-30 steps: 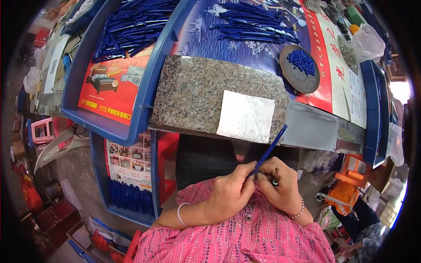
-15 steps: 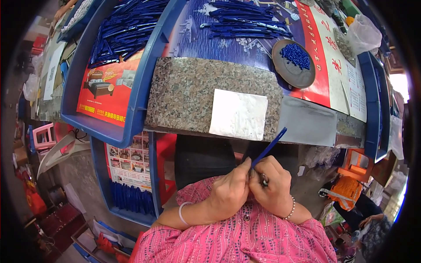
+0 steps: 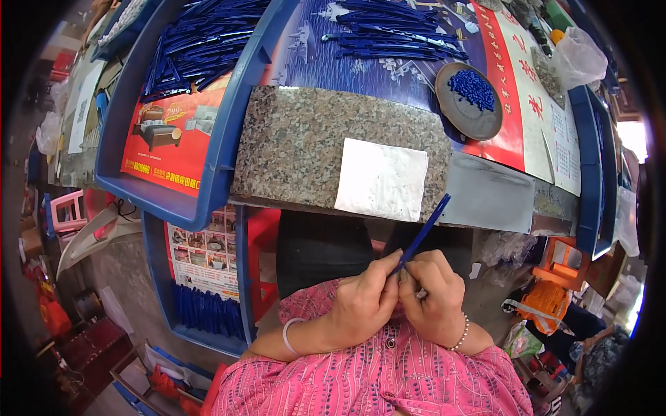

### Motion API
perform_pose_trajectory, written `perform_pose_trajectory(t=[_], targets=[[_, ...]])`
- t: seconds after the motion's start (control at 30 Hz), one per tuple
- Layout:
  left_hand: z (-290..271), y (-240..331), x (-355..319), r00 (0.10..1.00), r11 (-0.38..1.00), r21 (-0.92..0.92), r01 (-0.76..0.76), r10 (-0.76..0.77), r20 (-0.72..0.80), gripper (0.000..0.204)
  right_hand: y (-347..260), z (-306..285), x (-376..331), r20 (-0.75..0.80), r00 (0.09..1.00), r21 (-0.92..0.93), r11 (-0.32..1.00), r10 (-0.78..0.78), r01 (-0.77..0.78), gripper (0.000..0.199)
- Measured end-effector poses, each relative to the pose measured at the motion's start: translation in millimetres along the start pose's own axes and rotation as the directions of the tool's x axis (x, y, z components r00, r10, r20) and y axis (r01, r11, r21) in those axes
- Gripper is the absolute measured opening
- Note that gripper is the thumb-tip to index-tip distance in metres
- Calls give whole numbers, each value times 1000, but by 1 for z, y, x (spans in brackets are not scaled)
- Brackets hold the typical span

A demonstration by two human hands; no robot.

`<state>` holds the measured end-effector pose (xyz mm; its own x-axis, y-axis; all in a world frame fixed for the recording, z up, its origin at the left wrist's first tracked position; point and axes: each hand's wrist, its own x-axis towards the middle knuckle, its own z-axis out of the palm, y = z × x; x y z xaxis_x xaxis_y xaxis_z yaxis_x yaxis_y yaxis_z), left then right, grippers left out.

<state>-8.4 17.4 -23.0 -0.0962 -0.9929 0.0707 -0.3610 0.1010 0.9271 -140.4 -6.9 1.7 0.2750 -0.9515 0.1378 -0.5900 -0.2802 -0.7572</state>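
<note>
A slim blue plastic strip (image 3: pixel 424 237) points up and to the right from between my hands, over the table's front edge. My left hand (image 3: pixel 364 301) is closed on its lower end, thumb and forefinger pinched. Right beside it, fingertips touching the same end, my right hand (image 3: pixel 436 295) is curled closed. Something small and greyish shows in the right palm, too little visible to name. Ahead lies a white paper sheet (image 3: pixel 381 179) on the speckled stone slab (image 3: pixel 298 145). A round brown dish (image 3: pixel 479 125) holds small blue pieces (image 3: pixel 472 89).
Many similar blue strips (image 3: pixel 395 31) lie at the back of the table. A blue tray (image 3: pixel 225 149) at the left holds more, and a lower blue bin (image 3: pixel 244 277) has others bunched inside. Another blue tray (image 3: pixel 588 166) stands at the right edge, near a clear plastic bag (image 3: pixel 579 59).
The blue strip has tilted slightly more upright between my hands. My right hand's fingers have shifted, and the shiny thing in it shows less. The table view has shifted slightly.
</note>
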Motion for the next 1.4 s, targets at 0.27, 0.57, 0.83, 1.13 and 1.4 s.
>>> perform_pose_trajectory(t=[0.27, 0.57, 0.83, 1.13, 1.4], targets=[[0, -2, -3, 992, 973, -195, 122, -119, 28, 30, -1, 1, -3, -36, 999, 9, 1000, -13, 13, 13], [-5, 2, 0, 941, 890, -319, 325, -269, 207, 25, 13, -5, -5, -8, 986, -35, 985, -167, 166, 14], [-3, 2, 0, 929, 874, -350, 336, -246, 278, 27, 28, -28, 1, 285, 958, 191, 977, 33, -91, 17], [-1, 3, 1, 910, 876, -299, 379, -294, 293, 25, 30, -7, -15, 42, 961, -96, 957, -272, 275, 20], [2, 5, 1, 945, 932, -222, 287, -238, 224, 27, 33, -20, -10, 129, 990, 262, 961, 56, -89, 16]])
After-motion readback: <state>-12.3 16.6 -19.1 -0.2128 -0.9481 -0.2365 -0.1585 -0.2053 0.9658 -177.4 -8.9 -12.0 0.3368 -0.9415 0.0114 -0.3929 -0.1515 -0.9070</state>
